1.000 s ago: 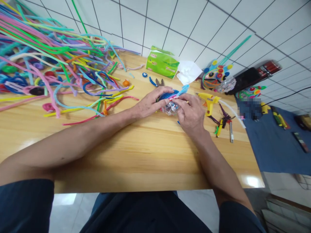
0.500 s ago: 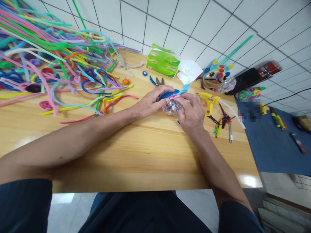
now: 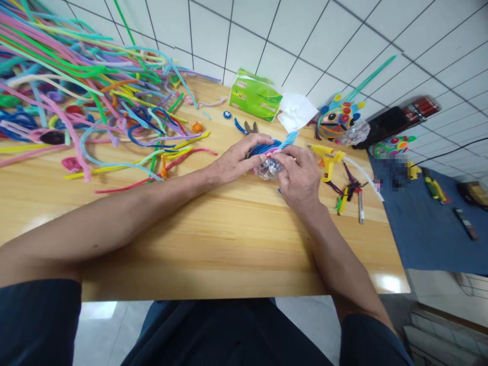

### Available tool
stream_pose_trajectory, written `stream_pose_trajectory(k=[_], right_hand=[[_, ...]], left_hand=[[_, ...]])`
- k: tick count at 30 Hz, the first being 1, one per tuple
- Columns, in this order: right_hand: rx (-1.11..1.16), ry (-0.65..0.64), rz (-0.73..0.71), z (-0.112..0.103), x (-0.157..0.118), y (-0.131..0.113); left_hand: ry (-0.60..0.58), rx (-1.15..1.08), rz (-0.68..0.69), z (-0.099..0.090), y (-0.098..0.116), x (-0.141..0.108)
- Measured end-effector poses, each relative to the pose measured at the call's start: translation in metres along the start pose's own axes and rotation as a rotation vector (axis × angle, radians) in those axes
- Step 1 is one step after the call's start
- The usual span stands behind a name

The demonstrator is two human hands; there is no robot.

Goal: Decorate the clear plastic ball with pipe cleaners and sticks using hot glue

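A small craft piece wound with blue pipe cleaners (image 3: 263, 148) lies on the wooden table between my hands. Its near side is clear and shiny like crinkled plastic (image 3: 268, 170), and a light blue twisted pipe cleaner (image 3: 290, 139) sticks up at its right. My left hand (image 3: 244, 158) is closed around its left side, thumb in front and fingers over the top. With thumb and index finger, my right hand (image 3: 299, 175) pinches at its right edge, by a pink strip. My fingers hide part of the piece. Pliers (image 3: 250, 128) with blue handles lie just behind it.
Many coloured pipe cleaners (image 3: 87, 76) heap at the left. A green tissue pack (image 3: 255, 96) and white tissue (image 3: 297, 113) are behind my hands. To the right are a yellow glue gun (image 3: 328, 161), a utility knife (image 3: 361, 207), a decorated craft figure (image 3: 341, 119) and a dark blue cloth (image 3: 430, 229).
Almost nothing differs. My right hand has shifted very slightly to the left at the craft piece; my left hand stays in place.
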State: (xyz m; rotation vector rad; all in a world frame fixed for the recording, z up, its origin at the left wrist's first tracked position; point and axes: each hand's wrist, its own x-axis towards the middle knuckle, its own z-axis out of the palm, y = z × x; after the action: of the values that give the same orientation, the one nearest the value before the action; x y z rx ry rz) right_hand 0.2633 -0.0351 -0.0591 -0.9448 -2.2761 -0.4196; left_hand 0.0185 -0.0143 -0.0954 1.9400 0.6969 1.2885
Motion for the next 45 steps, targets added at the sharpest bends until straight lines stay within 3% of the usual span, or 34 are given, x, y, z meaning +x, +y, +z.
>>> stream_pose_trajectory(k=[12,18,23,29,38,41,45], right_hand=[[0.038,-0.004,0.011,0.0,-0.001,-0.001],[0.142,0.011,0.084,0.006,-0.005,0.001],[0.082,-0.008,0.081,0.005,-0.003,-0.002],[0.171,0.132,0.091,0.01,-0.006,-0.002],[0.167,0.109,0.066,0.007,-0.005,-0.009],[0.281,0.187,0.167,0.006,-0.003,-0.005],[0.541,0.333,0.553,0.013,-0.003,0.0]], left_hand=[[-0.028,0.035,0.001,-0.002,-0.004,-0.001],[-0.035,0.024,-0.014,-0.002,-0.005,-0.001],[-0.026,-0.017,-0.024,-0.001,-0.013,-0.002],[-0.016,-0.027,-0.047,-0.001,-0.018,-0.005],[-0.023,-0.001,-0.045,-0.002,-0.018,-0.009],[-0.028,-0.03,-0.079,-0.004,-0.02,-0.011],[-0.013,-0.057,-0.194,-0.006,-0.016,-0.013]])
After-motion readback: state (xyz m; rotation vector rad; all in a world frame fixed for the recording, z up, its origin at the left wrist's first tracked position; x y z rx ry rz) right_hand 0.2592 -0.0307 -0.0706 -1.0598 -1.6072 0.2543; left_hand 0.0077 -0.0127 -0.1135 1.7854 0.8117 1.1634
